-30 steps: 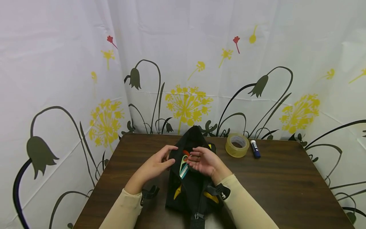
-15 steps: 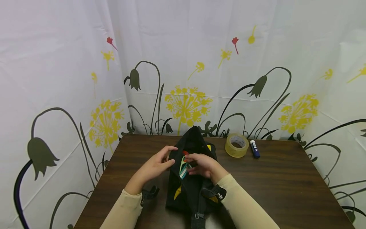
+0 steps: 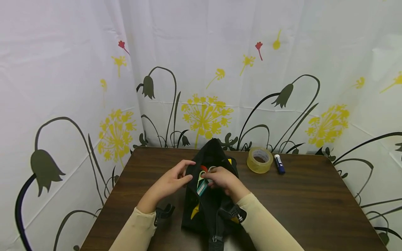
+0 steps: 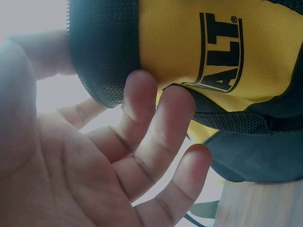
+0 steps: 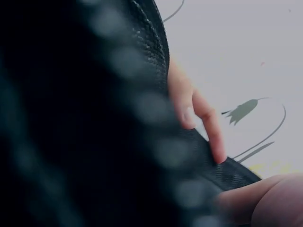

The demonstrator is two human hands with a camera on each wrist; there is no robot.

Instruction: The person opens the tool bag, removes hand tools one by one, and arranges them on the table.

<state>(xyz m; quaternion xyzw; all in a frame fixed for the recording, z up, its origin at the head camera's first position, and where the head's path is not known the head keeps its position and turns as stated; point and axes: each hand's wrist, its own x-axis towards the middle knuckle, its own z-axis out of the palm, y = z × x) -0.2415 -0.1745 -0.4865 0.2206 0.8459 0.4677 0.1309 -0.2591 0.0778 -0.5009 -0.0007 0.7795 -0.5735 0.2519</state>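
A black and yellow zippered tool bag [image 3: 193, 205] stands on the table with its mouth open. My left hand [image 3: 171, 179] grips the bag's left rim between thumb and fingers. In the left wrist view, the curled fingers of that hand [image 4: 156, 137] lie against the yellow side with the letters "ALT". My right hand [image 3: 224, 179] reaches into the mouth, fingers bent beside a pale green and orange handle loop [image 3: 200, 176] and a teal-and-white item [image 3: 202, 188]. Its fingertips are partly hidden, so I cannot tell what they hold. The dark bag fills most of the right wrist view.
A roll of clear packing tape [image 3: 255, 169] and a blue glue stick with a white cap [image 3: 279, 164] lie to the right of the bag on the dark wooden table [image 3: 301, 202]. A flower-printed white curtain [image 3: 220, 48] hangs behind the table.
My right hand has turned from palm showing to fingers bent down and reached into the bag's mouth. A pale loop now shows beside its fingers. My left hand keeps its hold.
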